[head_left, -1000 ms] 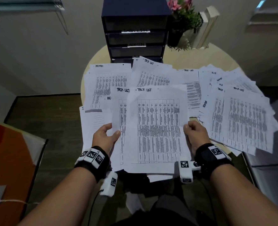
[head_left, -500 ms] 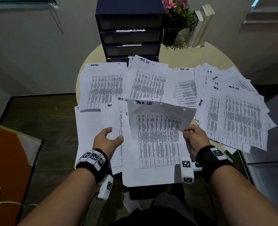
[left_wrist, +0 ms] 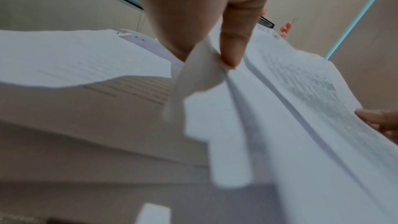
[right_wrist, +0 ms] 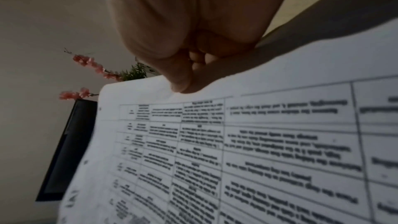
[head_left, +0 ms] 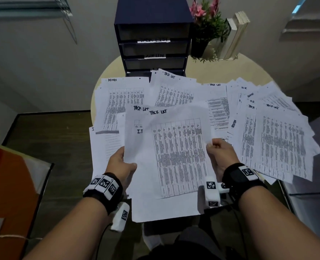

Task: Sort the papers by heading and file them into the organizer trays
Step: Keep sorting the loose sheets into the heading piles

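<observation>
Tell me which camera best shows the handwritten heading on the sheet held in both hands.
The head view: the heading on the held sheet reads roughly "TACK LIST" there. The right wrist view shows the sheet's printed table up close, but its heading is blurred. The left wrist view shows only paper edges and no heading.

Right hand (right_wrist: 183,43) pinches the printed table sheet's (right_wrist: 258,151) edge; pink flowers (right_wrist: 90,64) behind.

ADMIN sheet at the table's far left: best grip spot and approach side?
Pinch the ADMIN sheet at its left edge, coming in from the left. That edge overhangs the round table, so a thumb fits beneath; its right and near sides are overlapped by other sheets.
</observation>
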### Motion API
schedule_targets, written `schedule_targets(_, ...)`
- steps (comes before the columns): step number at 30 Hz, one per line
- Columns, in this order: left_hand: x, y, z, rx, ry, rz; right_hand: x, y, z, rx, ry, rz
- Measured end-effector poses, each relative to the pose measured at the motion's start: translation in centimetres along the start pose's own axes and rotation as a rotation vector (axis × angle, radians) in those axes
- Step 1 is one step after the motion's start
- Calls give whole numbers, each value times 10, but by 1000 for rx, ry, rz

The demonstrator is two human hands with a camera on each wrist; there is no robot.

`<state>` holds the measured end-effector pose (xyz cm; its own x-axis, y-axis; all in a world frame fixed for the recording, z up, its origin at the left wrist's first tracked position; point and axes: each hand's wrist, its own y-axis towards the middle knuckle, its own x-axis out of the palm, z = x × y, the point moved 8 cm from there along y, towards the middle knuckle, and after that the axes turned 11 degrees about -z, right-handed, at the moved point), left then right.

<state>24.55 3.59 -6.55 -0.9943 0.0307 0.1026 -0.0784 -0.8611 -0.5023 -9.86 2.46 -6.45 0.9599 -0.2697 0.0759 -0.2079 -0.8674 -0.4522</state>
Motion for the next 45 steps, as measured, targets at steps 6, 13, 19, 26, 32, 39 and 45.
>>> schedule_targets(6,-2,-1,5,-7,56,-65,44,1,-17,-40,54,-175)
schedule_targets(13,-9,-2,19,100,103,98,60,-12,-44,-170,-49,-268)
schedule_targets(19,-7,3,19,59,282,63,57,-16,-54,-184,37,-208)
schedule_targets(26,5,-5,36,124,345,-11,69,-22,-60,-233,-130,-258)
schedule_targets(32,8,-4,25,78,277,-46,67,-15,-66,-240,-146,-158)
schedule_targets(39,16,-8,20,53,176,-87,77,-5,-66,-254,-334,-148)
schedule_targets(45,7,-3,11,23,367,-101,69,-1,-83,-350,-130,10)
